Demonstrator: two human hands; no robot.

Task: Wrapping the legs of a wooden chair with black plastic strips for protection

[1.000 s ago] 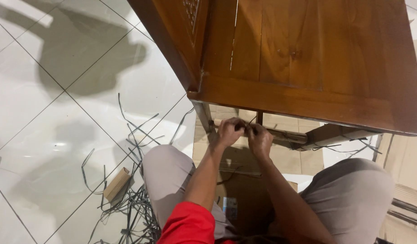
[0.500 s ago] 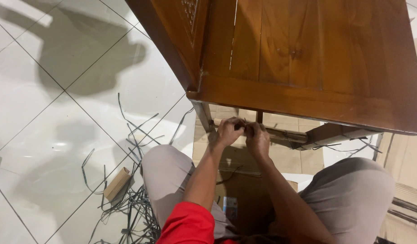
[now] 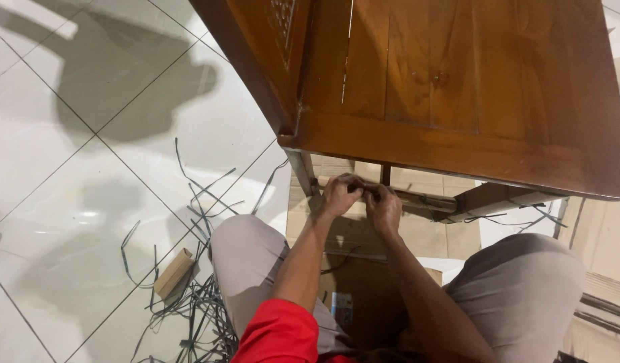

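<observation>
I look down between my knees at a brown wooden table [image 3: 458,87] whose front edge hangs over my hands. My left hand [image 3: 339,193] and my right hand [image 3: 384,207] meet just under that edge, fingers closed together around a thin dark strip on a wooden rail [image 3: 417,199] beneath the tabletop. What exactly the fingers pinch is too small to tell. A table leg [image 3: 303,171] stands right beside my left hand.
Flattened cardboard [image 3: 364,235] lies under the table and my legs. A heap of grey plastic straps [image 3: 196,296] and a small cardboard block [image 3: 173,272] lie on the white tiled floor to the left. More cardboard [image 3: 599,222] shows at the right.
Both hands stay at the same spot under the table edge; only the fingers shift slightly.
</observation>
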